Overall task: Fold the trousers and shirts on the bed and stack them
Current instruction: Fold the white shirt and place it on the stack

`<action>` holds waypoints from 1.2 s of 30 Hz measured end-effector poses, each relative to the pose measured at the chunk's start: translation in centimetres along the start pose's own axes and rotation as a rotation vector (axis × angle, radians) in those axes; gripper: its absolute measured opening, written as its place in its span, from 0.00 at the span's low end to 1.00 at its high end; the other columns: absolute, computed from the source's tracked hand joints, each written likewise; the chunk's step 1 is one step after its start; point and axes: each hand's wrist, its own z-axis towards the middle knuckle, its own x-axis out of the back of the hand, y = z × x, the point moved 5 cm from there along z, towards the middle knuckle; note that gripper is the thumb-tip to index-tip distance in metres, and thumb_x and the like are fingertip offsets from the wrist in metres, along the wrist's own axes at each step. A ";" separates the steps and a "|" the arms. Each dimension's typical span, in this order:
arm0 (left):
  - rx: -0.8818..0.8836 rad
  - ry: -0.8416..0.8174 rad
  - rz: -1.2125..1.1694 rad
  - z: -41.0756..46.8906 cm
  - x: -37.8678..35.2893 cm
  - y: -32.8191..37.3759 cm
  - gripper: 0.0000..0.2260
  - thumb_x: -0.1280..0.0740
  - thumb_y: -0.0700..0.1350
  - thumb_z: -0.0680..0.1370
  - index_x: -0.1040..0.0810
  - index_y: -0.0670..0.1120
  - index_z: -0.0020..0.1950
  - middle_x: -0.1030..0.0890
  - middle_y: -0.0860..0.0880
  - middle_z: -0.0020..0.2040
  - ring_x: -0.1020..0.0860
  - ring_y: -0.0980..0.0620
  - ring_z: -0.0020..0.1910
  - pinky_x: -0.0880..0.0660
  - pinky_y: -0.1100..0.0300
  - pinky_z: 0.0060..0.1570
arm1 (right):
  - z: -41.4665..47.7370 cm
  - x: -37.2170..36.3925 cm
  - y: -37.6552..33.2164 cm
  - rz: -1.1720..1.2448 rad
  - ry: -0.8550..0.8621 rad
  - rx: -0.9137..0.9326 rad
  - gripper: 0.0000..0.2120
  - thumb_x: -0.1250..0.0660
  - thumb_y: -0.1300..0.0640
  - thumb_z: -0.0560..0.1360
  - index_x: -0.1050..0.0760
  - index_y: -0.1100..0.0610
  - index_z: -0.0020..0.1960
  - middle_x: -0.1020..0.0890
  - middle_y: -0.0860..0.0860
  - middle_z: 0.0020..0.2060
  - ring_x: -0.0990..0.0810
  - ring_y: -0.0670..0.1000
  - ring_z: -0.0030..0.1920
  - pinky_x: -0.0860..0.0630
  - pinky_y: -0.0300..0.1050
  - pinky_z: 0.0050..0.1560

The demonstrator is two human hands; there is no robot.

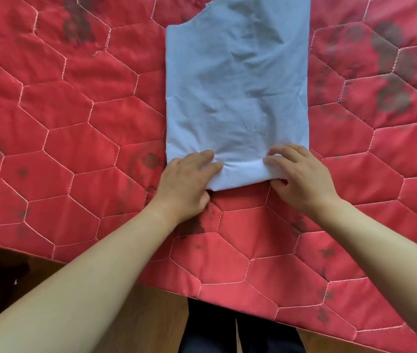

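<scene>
A light blue shirt [238, 85] lies flat on the red quilted bed [75, 123], folded into a long narrow strip that runs from the middle of the view to the top edge. My left hand [184, 184] pinches the near left corner of the strip, fingers on top and thumb underneath. My right hand [301, 174] pinches the near right corner in the same way. The near hem is lifted slightly off the quilt between the two hands. No trousers are in view.
The red quilt has a white hexagon stitch pattern and dark faded patches. Its near edge [227, 307] runs diagonally across the bottom of the view. Below it are wooden floor [136, 314] and my dark trouser legs [238, 332].
</scene>
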 end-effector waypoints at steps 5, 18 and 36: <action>0.087 -0.017 -0.133 -0.3 1.8 -0.4 0.24 0.39 0.38 0.71 0.29 0.52 0.66 0.27 0.52 0.63 0.28 0.47 0.61 0.28 0.53 0.47 | 0.3 2.0 -0.6 0.035 0.006 -0.084 0.09 0.32 0.66 0.67 0.19 0.59 0.45 0.16 0.54 0.39 0.19 0.59 0.41 0.24 0.48 0.34; 0.147 0.173 -0.191 0.2 17.7 0.5 0.14 0.44 0.47 0.66 0.22 0.50 0.46 0.19 0.50 0.40 0.22 0.44 0.43 0.35 0.58 0.33 | 2.7 16.1 -2.5 0.086 -0.082 -0.114 0.07 0.29 0.63 0.65 0.24 0.56 0.42 0.20 0.52 0.36 0.19 0.58 0.37 0.26 0.49 0.31; 0.710 0.294 -0.297 11.5 5.8 -5.2 0.32 0.38 0.61 0.74 0.46 0.57 0.74 0.50 0.46 0.76 0.48 0.44 0.74 0.42 0.36 0.64 | 10.9 2.8 6.0 0.329 0.183 -0.802 0.30 0.39 0.47 0.76 0.46 0.45 0.75 0.38 0.55 0.65 0.35 0.57 0.64 0.37 0.47 0.59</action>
